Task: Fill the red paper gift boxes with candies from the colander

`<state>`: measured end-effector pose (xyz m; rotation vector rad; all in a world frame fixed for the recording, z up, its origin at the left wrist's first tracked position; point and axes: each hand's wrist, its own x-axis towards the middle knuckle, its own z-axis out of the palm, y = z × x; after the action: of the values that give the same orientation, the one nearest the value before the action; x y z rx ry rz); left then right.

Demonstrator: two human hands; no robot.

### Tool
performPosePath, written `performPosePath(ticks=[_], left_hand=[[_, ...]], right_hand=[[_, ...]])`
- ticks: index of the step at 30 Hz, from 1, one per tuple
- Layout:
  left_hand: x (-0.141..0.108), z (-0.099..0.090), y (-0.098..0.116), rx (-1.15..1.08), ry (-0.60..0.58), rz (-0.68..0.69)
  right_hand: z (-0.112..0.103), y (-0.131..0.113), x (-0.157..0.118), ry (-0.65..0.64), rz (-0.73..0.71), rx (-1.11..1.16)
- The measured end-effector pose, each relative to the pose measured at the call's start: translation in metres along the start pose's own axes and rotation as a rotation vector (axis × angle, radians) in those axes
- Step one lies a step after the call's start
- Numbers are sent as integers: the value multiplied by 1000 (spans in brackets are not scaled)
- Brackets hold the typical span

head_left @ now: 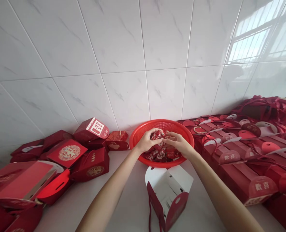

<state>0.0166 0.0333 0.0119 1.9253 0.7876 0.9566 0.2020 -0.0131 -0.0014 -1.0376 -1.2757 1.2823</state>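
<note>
A red plastic basket with perforated sides holds a heap of red-wrapped candies. Both hands reach into it from the front. My left hand curls its fingers round some candies at the top of the heap. Facing it, my right hand presses its thumb and fingers on the same cluster, close to the left fingertips. Just in front of the basket stands an open red gift box with a white inside, flaps spread and a dark red ribbon hanging from it. Some candies are hidden behind the fingers.
Red gift boxes lie piled on the left. Rows of closed red boxes with rounded flaps fill the right side. Farther back on the right is a bundle of dark red ribbons. A white tiled wall rises behind the table.
</note>
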Motion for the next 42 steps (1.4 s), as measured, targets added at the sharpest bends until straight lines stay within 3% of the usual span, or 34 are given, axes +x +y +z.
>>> performPosePath(ticks=[2, 14, 24, 31, 33, 37, 39, 42], left_hand=[[0, 0, 0, -11, -23, 20], [-1, 1, -1, -44, -83, -33], [5, 1, -15, -70, 93, 12], [6, 2, -18, 195, 183, 8], [4, 3, -17, 317, 98, -24], [0, 8, -14, 538, -389, -140], [-1, 10, -14, 640, -572, -165], [0, 12, -11, 760, -651, -163]], right_hand=[[-1, 0, -1, -31, -10, 40], [-3, 3, 0, 69, -52, 12], [-1, 0, 1, 222, -57, 54], [1, -4, 2, 341, 18, 201], [1, -4, 2, 341, 23, 207], [0, -2, 2, 340, 4, 196], [1, -2, 1, 314, -4, 198], [3, -4, -1, 282, 11, 231]])
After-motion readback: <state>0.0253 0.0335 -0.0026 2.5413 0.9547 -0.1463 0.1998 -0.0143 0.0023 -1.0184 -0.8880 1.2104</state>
